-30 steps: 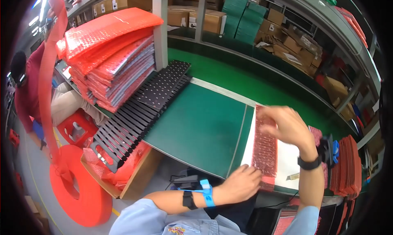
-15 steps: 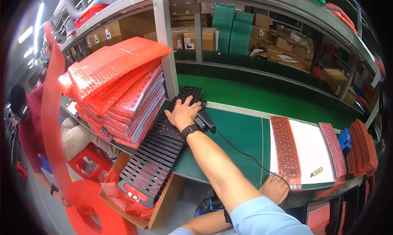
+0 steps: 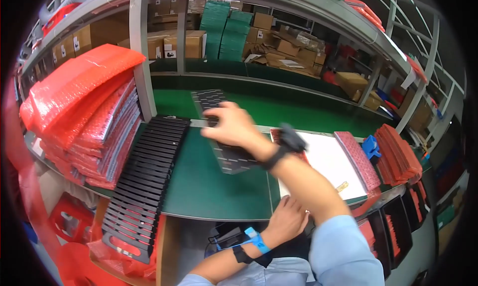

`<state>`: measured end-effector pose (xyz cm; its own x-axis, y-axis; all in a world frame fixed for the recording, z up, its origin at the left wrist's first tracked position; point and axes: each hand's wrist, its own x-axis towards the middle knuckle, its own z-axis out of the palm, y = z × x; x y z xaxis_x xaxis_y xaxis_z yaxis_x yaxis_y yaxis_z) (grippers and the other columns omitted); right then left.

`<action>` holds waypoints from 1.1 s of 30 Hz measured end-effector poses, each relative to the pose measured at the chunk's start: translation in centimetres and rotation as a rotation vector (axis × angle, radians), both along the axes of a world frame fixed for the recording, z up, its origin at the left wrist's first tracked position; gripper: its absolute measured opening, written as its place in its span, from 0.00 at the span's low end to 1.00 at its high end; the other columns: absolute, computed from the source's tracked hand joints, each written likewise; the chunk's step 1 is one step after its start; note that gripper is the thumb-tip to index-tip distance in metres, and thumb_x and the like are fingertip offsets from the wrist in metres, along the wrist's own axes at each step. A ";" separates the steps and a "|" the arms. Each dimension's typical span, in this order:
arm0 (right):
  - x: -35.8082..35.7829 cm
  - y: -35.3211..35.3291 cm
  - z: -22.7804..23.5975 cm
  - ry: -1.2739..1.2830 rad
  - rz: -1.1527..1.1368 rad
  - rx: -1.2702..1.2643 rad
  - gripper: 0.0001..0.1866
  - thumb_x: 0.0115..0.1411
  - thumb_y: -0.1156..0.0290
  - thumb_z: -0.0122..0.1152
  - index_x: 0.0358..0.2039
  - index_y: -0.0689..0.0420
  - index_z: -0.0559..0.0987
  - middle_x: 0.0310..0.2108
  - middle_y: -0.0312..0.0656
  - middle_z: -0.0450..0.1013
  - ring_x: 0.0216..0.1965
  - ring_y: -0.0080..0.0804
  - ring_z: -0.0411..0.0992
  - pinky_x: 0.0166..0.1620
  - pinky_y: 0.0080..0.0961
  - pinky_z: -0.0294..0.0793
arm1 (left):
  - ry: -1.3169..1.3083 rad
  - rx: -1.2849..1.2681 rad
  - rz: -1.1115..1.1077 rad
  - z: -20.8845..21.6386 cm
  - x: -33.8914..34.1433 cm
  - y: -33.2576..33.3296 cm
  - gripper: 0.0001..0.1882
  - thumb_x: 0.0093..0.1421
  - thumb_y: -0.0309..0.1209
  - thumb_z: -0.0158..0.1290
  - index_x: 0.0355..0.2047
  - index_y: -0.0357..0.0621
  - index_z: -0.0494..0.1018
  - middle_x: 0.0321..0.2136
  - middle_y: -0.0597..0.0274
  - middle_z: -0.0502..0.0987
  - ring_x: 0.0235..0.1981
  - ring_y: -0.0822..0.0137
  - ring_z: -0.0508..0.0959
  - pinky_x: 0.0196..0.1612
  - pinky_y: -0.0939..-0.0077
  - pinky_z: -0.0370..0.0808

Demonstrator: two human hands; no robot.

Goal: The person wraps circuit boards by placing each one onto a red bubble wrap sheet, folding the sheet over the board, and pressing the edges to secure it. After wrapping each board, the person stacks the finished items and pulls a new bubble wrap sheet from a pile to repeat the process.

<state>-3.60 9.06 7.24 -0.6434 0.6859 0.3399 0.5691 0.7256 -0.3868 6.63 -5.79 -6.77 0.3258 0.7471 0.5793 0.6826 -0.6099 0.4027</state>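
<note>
My right hand (image 3: 231, 124) grips the edge of a thin black plate (image 3: 231, 162) dotted with white marks. Blurred by motion, the plate hangs tilted above the green worktop. A black device (image 3: 291, 138) sits at my right wrist. My left hand (image 3: 290, 217), with a blue strap on its wrist, is at the table's front edge beside a white sheet (image 3: 326, 169). Its fingers are curled in; what they hold, if anything, is hidden. A black slatted rack (image 3: 142, 181) lies to the left, reaching past the table's front edge.
Red bubble-wrap packs (image 3: 89, 121) are piled high at the left. Right of the white sheet are a pink bubble-wrap piece (image 3: 357, 160), a blue holder (image 3: 370, 147) and red packs (image 3: 397, 154). A small yellowish tool (image 3: 342, 187) lies on the sheet. A metal post (image 3: 143, 57) rises behind.
My right hand has lifted the black plate off the slatted rack and carried it right. My left hand stays near the table's front edge. The view has swung right.
</note>
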 end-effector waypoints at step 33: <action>20.7 1.1 -9.1 -0.233 -0.338 0.057 0.32 0.50 0.51 0.65 0.55 0.51 0.77 0.57 0.67 0.65 0.60 0.59 0.62 0.63 0.44 0.62 | -0.227 0.092 0.012 2.9 1.7 0.6 0.14 0.49 0.22 0.57 0.38 0.37 0.76 0.38 0.56 0.74 0.43 0.54 0.74 0.49 0.60 0.70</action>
<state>17.09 10.16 -1.84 -0.4492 0.8560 0.2559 0.8466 0.4994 -0.1842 8.33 -5.23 -3.91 0.1712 0.6905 0.7028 0.5880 -0.6440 0.4894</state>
